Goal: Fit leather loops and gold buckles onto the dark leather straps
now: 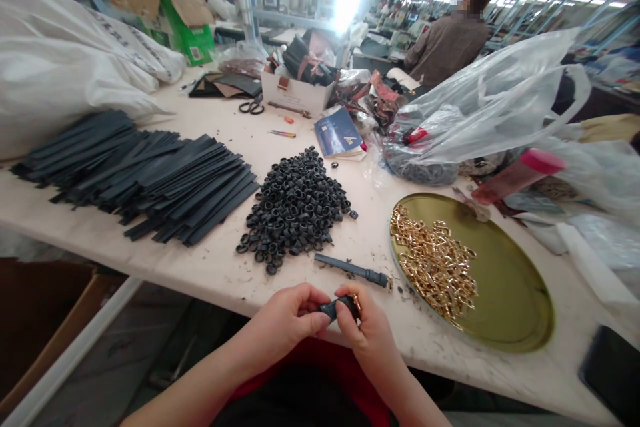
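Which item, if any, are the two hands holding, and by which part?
A dark strap: the left hand pinches its left end, the right hand its right part, beside a gold-coloured metal piece.

Both hands meet on a dark piece

At the bottom centre, left hand and right hand pinch the dark piece, with a gold-coloured bit showing by the right hand's fingers. Just above, a narrow dark strap lies on the pale tabletop. Small black loops are heaped mid-frame; long dark strips lie stacked at centre left. On the right, a gold tray holds gold-coloured metal pieces in its left part. A blue booklet lies above the heap's right side, scissors farther left; a person is at upper right.
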`<state>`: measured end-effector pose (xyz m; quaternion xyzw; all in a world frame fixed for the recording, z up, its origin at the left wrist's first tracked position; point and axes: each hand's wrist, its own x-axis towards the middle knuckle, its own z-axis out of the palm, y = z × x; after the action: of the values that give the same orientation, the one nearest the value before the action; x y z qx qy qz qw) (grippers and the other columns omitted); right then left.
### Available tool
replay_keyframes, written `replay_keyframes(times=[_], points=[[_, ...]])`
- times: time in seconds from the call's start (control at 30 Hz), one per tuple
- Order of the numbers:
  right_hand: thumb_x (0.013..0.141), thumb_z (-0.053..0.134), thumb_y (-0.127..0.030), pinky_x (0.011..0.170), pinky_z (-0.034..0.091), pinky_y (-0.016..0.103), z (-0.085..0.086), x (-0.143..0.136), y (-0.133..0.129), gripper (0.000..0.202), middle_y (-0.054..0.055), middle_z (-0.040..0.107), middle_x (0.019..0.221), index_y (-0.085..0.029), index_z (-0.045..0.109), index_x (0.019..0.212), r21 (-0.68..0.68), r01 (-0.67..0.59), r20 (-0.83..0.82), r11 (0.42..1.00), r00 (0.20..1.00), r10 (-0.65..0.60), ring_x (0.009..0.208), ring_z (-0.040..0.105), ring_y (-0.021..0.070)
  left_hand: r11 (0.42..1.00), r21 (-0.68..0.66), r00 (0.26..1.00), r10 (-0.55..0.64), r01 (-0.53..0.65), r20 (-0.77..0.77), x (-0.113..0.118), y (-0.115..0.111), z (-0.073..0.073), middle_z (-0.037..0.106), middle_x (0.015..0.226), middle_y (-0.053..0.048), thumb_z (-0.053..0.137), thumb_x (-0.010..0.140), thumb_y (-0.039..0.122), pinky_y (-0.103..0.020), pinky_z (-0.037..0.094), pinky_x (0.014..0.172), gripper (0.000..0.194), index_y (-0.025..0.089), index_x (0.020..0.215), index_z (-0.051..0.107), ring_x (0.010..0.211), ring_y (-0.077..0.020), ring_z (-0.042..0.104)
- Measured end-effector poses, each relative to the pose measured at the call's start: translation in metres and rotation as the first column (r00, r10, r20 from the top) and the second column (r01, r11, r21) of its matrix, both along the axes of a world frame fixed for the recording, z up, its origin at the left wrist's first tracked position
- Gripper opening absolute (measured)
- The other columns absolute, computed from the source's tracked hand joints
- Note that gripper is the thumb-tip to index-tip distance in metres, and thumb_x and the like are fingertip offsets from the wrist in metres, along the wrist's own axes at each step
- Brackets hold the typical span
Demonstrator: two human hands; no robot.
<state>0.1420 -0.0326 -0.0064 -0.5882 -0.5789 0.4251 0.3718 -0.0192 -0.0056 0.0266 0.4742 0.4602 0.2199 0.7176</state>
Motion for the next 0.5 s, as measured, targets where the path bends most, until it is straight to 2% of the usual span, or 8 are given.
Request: replay_keyframes(times=[0.07, 0.13, 0.3, 0.5], points=[[0.080, 0.048, -0.028, 0.050, 0.033, 0.024, 0.002, 0.002, -0.007, 0.011, -0.004, 0.051, 0.058, -0.021, 0.050, 0.087, -0.001, -0.070, 0.055, 0.998, 0.996, 0.070, 0.051, 0.047, 0.0125, 1.000, -0.018, 1.000, -0.006, 0.006, -0.029, 0.005, -0.004, 0.000, 0.062, 0.068, 0.001, 0.055, 0.067, 0.017, -0.024, 0.043, 0.063, 0.019, 0.013, 0.086, 0.057, 0.064, -0.0130, 0.058], [0.082, 0.045, -0.030, 0.048, 0.033, 0.024, 0.004, 0.002, -0.013, 0.010, -0.004, 0.049, 0.056, -0.021, 0.048, 0.085, -0.016, -0.062, 0.057, 0.998, 0.996, 0.063, 0.049, 0.047, 0.0125, 1.000, -0.027, 0.999, -0.003, 0.002, -0.038, 0.010, -0.009, 0.000, 0.062, 0.067, 0.002, 0.055, 0.066, 0.016, -0.024, 0.043, 0.061, 0.019, 0.013, 0.084, 0.057, 0.063, -0.0127, 0.057], [0.084, 0.038, -0.036, 0.050, 0.037, 0.024, 0.004, -0.007, -0.020, 0.019, -0.003, 0.049, 0.060, -0.020, 0.047, 0.082, 0.102, 0.166, 0.046, 0.981, 0.984, -0.171, 0.053, 0.047, 0.0136, 0.999, 0.019, 0.998, -0.050, 0.050, -0.047, 0.016, -0.017, 0.007, 0.063, 0.067, 0.001, 0.053, 0.068, 0.018, -0.024, 0.044, 0.063, 0.023, 0.013, 0.090, 0.056, 0.065, -0.0126, 0.058], [0.085, 0.034, -0.041, 0.049, 0.039, 0.025, -0.004, -0.017, -0.025, 0.024, -0.002, 0.049, 0.059, -0.019, 0.046, 0.083, 0.116, 0.261, 0.005, 0.958, 0.965, -0.263, 0.052, 0.049, 0.0146, 0.997, 0.043, 0.992, -0.066, 0.071, -0.107, 0.017, -0.022, 0.010, 0.064, 0.071, -0.001, 0.049, 0.069, 0.020, -0.025, 0.046, 0.061, 0.027, 0.013, 0.095, 0.052, 0.063, -0.0141, 0.061]])
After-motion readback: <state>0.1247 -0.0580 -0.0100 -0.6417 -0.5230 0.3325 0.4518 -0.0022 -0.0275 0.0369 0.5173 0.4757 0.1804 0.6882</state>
